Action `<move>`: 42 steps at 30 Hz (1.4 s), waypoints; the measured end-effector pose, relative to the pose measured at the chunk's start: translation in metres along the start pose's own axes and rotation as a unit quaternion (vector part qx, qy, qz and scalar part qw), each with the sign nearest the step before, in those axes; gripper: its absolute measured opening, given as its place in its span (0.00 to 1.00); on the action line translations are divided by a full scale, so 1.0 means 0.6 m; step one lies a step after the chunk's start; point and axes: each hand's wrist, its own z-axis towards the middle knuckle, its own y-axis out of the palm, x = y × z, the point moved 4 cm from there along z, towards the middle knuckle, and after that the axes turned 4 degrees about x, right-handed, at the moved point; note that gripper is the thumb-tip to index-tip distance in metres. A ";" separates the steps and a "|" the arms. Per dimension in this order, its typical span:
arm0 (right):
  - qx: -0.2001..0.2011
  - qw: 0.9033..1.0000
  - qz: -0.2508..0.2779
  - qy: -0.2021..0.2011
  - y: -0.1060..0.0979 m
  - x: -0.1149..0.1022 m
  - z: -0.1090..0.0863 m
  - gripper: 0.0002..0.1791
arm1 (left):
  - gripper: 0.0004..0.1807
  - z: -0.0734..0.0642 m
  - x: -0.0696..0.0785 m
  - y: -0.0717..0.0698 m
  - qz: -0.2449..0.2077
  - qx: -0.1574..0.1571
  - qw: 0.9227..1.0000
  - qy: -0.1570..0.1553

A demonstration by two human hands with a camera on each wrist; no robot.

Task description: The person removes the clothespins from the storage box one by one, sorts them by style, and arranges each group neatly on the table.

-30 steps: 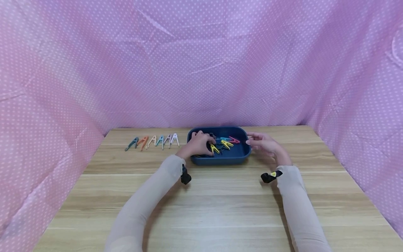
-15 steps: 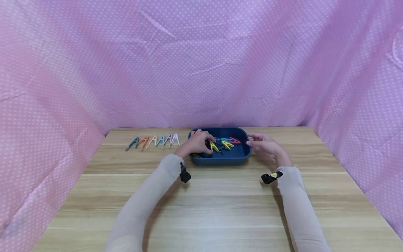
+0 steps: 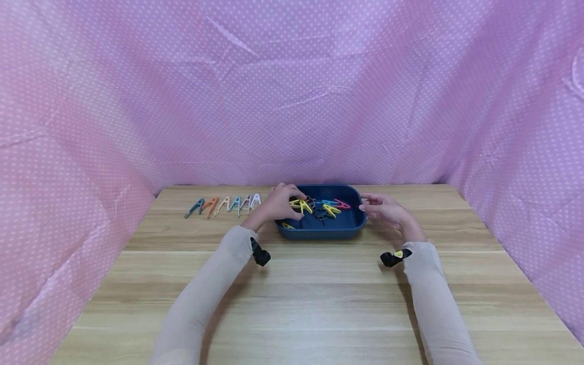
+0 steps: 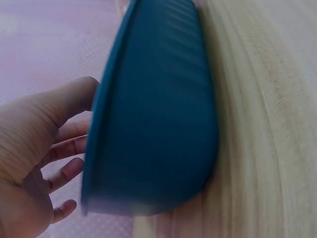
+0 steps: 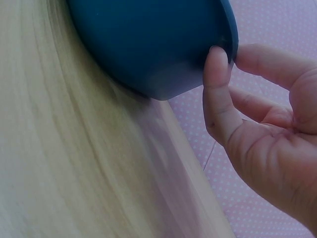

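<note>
In the head view, a dark blue tray [image 3: 319,234] stands at the far side of the table with loose clothespins inside. My left hand [image 3: 277,203] reaches over its left end, thumb and fingers apart, beside a yellow clothespin [image 3: 304,207]. In the left wrist view, the fingers of the left hand [image 4: 34,139] pass behind the tray's wall [image 4: 153,114], which hides their tips. At the right end, my right hand [image 3: 388,210] pinches the rim; in the right wrist view its thumb [image 5: 216,69] lies against the outer wall. Another yellow clothespin [image 3: 331,210] and a pink clothespin [image 3: 342,204] lie nearby.
Left of the tray, several clothespins stand in a row on the wooden table [image 3: 292,294], from a dark teal clothespin [image 3: 195,208] through an orange clothespin [image 3: 210,207] to a white clothespin [image 3: 256,199]. A pink dotted cloth [image 3: 292,101] hangs behind and at both sides.
My left hand has shifted left inside the tray. The yellow clothespin near it lies farther left and back, and more of the dark pieces show. My right hand stays at the rim.
</note>
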 end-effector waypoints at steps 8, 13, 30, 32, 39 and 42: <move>0.000 1.000 -0.007 -0.011 -0.001 0.001 0.001 0.36 | 0.27 -0.027 -0.014 -0.044 -0.016 0.033 0.999 0.001; -0.025 0.999 0.024 -0.038 -0.005 0.003 0.002 0.38 | 0.26 -0.043 -0.025 -0.071 -0.007 0.060 0.998 0.004; -0.006 1.000 -0.001 -0.004 -0.001 -0.001 0.002 0.35 | 0.30 -0.118 -0.072 -0.135 0.020 0.097 0.995 -0.032; -0.003 1.000 -0.009 -0.002 -0.001 -0.001 0.001 0.36 | 0.30 -0.122 -0.080 -0.136 0.022 0.091 0.995 -0.041; 0.003 0.998 -0.055 0.008 -0.006 0.003 -0.002 0.36 | 0.30 -0.136 -0.101 -0.123 0.066 0.047 0.995 -0.059; -0.003 0.999 -0.049 0.000 -0.005 0.002 -0.003 0.36 | 0.30 -0.140 -0.106 -0.116 0.090 0.035 0.994 -0.049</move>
